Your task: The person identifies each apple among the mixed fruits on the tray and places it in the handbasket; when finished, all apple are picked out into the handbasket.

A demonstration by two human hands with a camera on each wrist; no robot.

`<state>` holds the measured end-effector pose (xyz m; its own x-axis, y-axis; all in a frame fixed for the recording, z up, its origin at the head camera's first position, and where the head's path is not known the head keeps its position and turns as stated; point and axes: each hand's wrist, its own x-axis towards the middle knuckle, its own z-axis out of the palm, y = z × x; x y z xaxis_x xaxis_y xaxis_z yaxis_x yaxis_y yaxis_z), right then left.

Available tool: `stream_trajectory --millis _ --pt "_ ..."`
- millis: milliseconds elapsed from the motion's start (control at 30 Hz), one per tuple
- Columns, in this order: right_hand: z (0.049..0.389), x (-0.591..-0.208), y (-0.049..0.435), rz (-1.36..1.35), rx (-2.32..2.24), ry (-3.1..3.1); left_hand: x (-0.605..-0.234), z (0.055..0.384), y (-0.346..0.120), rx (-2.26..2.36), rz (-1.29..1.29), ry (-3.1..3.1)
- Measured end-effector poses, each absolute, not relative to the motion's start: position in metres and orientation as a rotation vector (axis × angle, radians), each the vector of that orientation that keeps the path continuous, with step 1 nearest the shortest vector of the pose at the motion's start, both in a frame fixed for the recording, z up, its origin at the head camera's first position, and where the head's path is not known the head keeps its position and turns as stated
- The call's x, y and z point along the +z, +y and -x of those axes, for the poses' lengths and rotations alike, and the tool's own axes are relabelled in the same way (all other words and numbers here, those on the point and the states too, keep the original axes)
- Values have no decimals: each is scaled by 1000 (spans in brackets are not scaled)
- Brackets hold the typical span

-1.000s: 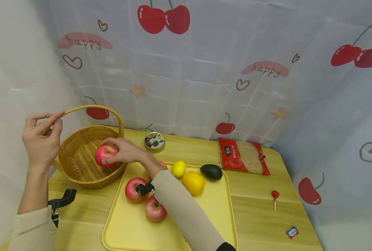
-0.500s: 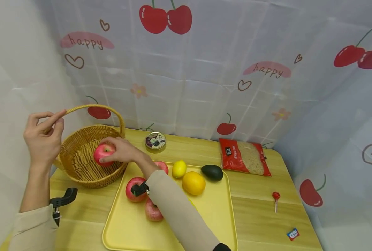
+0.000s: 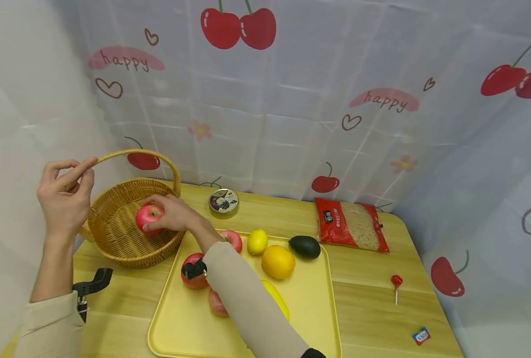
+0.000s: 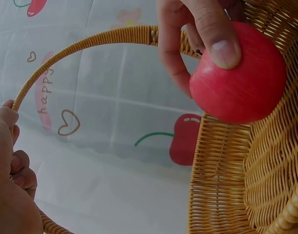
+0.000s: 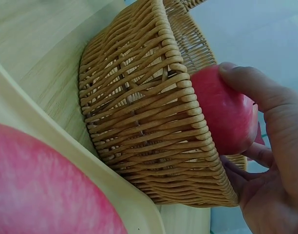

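Observation:
A red apple [image 3: 149,219] is gripped between the thumb and fingers of my right hand [image 3: 173,213], at the mouth of a wicker basket [image 3: 113,238]. In the right wrist view the apple [image 5: 222,112] shows just past the basket's near rim. My left hand [image 3: 65,196] pinches the basket's arched handle [image 3: 135,151] on its left side; the left wrist view shows the same handle [image 4: 115,36] with those fingers curled at it. Between the basket walls, only bare woven bottom shows. Several more apples, one of them a red apple [image 3: 192,263], lie on the yellow tray [image 3: 175,328], partly behind my right sleeve.
On the tray are a lemon [image 3: 258,241], an orange-yellow round fruit [image 3: 278,262], a dark avocado [image 3: 304,247] and a yellow curved item [image 3: 276,298]. A round tin [image 3: 223,203], a red bag [image 3: 351,224], a lollipop [image 3: 396,286] and a small packet [image 3: 421,336] lie on the table.
My right forearm has shifted slightly left, uncovering the yellow curved item and more of the rear apple. Both hands keep their holds on the apple and handle.

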<state>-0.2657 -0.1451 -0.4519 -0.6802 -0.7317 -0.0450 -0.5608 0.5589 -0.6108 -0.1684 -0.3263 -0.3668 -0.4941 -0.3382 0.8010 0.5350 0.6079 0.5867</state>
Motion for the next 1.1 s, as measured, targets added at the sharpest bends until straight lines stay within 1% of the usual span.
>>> stream_trajectory --millis 533,833,1100 --pt "265 -454 -149 1040 -606 2616 -369 168 -327 -1065 159 -1831" --pt "260 -459 -154 1137 -347 2655 -368 167 -328 -1042 153 -1836" --pt "256 -459 -158 1149 -186 2674 -368 166 -329 -1025 156 -1838"
